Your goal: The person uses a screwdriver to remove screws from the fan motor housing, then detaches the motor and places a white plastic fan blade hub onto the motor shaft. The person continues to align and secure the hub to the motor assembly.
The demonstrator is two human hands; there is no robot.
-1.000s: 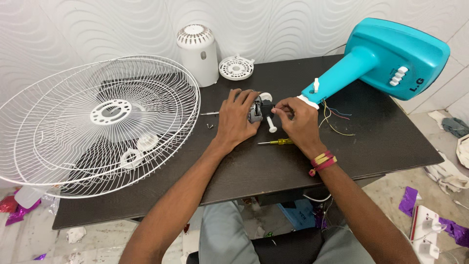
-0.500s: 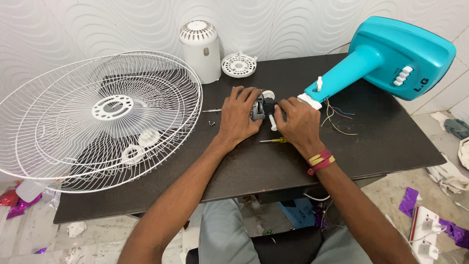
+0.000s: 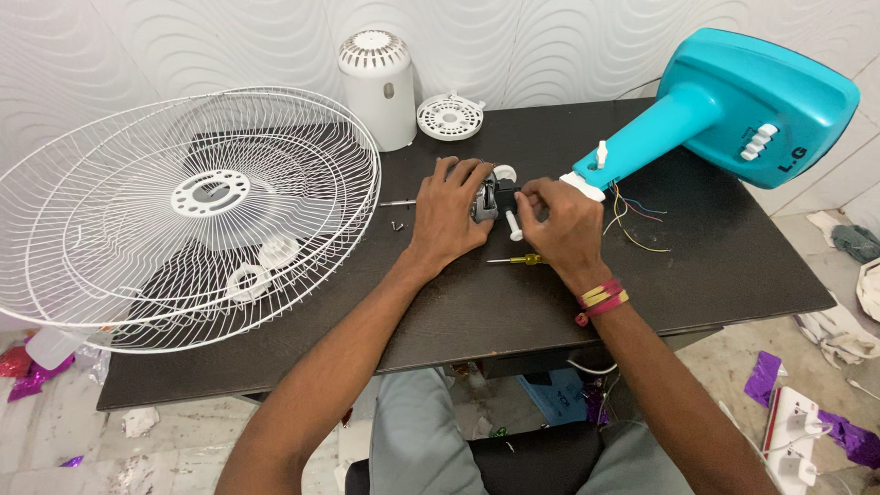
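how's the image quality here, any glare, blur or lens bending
Head view: even, soft light, sharp across the hands, left hand and right hand; faint shadows under the wire fan guard; mild sheen on the teal fan base; wide-angle bending at the table edges.

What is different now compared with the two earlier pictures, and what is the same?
Very little changed. Both hands stayed on the small fan motor at the table's centre: the left hand covers it, the right hand grips its side. The yellow screwdriver, wire fan guard and teal fan base lie where they were; only the camera shifted.
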